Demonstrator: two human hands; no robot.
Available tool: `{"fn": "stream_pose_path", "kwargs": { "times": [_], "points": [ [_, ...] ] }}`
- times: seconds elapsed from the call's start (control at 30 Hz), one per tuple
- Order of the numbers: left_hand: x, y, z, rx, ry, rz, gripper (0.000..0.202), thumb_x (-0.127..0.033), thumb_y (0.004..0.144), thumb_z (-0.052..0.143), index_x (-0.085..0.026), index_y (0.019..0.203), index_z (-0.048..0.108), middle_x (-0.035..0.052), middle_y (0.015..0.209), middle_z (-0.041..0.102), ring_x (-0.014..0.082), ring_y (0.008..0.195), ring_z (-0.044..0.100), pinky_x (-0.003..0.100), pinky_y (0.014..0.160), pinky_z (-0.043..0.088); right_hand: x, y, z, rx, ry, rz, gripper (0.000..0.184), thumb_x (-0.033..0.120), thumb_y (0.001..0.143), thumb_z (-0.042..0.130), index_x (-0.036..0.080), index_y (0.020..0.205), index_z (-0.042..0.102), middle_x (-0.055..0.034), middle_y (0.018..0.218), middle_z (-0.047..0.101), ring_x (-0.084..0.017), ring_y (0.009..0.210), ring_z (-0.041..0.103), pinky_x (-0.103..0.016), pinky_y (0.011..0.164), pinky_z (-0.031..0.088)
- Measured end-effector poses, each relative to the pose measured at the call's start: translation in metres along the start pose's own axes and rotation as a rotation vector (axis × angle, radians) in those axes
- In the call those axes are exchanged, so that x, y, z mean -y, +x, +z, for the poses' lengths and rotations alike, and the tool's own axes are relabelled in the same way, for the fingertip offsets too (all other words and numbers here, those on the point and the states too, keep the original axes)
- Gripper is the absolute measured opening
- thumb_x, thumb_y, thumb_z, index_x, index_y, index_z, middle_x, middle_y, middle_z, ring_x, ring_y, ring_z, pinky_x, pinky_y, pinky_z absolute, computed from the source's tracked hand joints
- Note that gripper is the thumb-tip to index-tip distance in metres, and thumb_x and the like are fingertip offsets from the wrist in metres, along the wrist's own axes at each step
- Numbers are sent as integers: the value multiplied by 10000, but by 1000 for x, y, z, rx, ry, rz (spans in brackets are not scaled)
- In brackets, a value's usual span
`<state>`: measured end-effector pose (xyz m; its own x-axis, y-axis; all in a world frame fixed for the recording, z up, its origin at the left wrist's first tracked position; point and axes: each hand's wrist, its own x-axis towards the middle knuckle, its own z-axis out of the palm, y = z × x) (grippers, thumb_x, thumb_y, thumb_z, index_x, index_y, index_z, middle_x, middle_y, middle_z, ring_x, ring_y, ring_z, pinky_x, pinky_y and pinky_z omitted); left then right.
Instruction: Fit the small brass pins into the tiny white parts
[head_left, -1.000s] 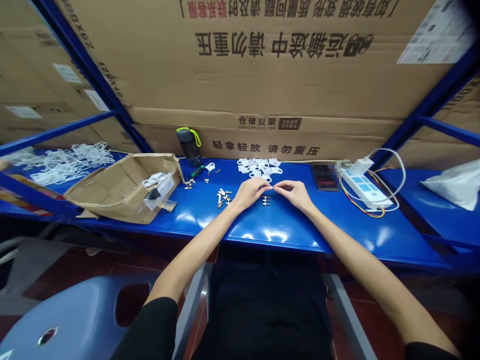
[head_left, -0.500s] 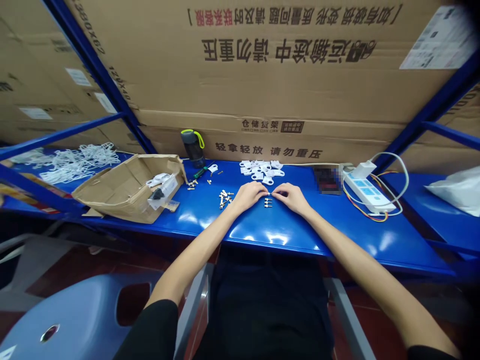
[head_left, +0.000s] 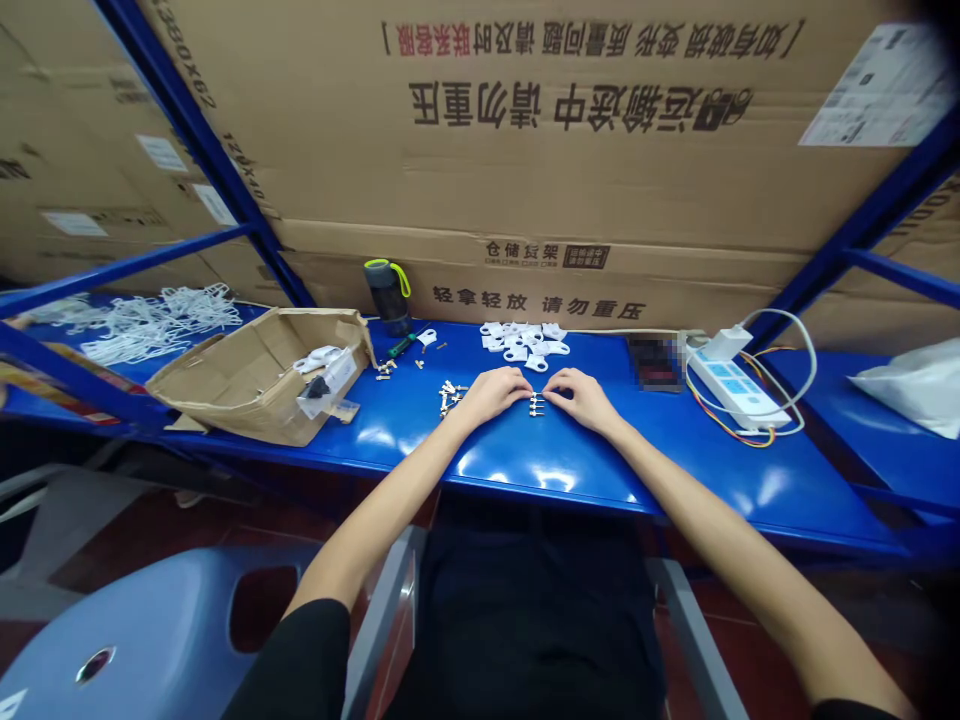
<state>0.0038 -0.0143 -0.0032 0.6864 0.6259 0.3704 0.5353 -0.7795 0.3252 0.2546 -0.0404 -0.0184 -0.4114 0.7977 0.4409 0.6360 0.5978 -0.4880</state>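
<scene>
Over the blue tabletop, my left hand (head_left: 496,394) and my right hand (head_left: 583,396) face each other with bent fingers. Their fingertips close in on the two ends of a small metal pin with a pale head, the farthest in a short column. More small metal pins (head_left: 535,408) lie below it in that column, side by side and pointing right. A loose heap of similar metal pieces (head_left: 448,392) lies left of my left hand, partly behind it. Just beyond my fingers is a pile of white plastic pieces with ring holes (head_left: 517,340).
To the left stands an open cardboard box (head_left: 225,385) with white parts inside. A dark bottle (head_left: 388,298), a green-handled screwdriver (head_left: 403,345) and a few small metal pieces sit near it. A white power strip (head_left: 739,385) with cables lies right, beside a dark blurred object (head_left: 655,362).
The metal pin between my fingertips has come down to the far end of the column. My hands have barely shifted, and the fingertips are slightly farther apart. The view has tilted slightly.
</scene>
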Motion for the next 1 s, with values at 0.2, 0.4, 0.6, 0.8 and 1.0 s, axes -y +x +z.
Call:
{"fn": "stream_pose_path", "kwargs": {
  "times": [0.2, 0.4, 0.6, 0.8, 1.0],
  "points": [
    [1, 1, -2, -7, 2, -7, 239, -378, 1063, 624, -242, 1053, 821, 41, 1014, 763, 197, 989, 704, 278, 840, 516, -1, 0, 0, -2, 17, 2, 186, 356, 999, 652, 263, 942, 802, -75, 1053, 780, -265, 956, 695, -413, 878, 535],
    [1, 2, -5, -10, 31, -32, 236, -406, 1042, 659, -251, 1040, 837, 48, 1013, 778, 209, 964, 705, 296, 847, 509, 1, -1, -1, -15, 50, 11, 205, 381, 995, 646, 258, 933, 798, -79, 1032, 768, -257, 916, 691, -403, 845, 537],
    [1, 1, -5, -8, 15, -29, 268, -408, 1062, 623, -250, 1052, 840, 52, 1034, 781, 208, 980, 708, 294, 866, 517, 2, -1, -2, -3, 53, 18, 194, 366, 997, 652, 243, 948, 793, -77, 1034, 762, -242, 902, 688, -387, 839, 536],
    [1, 2, -8, 33, 10, -60, 248, -370, 1061, 627, -241, 1078, 837, 41, 1073, 784, 204, 1007, 707, 302, 894, 522, 0, 0, -3, 4, 49, 43, 202, 369, 1004, 640, 235, 973, 788, -69, 1044, 763, -228, 911, 685, -379, 865, 543],
    [6, 0, -18, -15, 180, -169, 218, -310, 1062, 621, -231, 1128, 813, 60, 1253, 776, 258, 1216, 674, 398, 1060, 485, -1, -4, -7, 0, -212, 132, 289, 367, 1048, 553, 229, 1170, 776, -110, 1285, 737, -296, 1205, 639, -465, 1042, 506]
  ]
}}
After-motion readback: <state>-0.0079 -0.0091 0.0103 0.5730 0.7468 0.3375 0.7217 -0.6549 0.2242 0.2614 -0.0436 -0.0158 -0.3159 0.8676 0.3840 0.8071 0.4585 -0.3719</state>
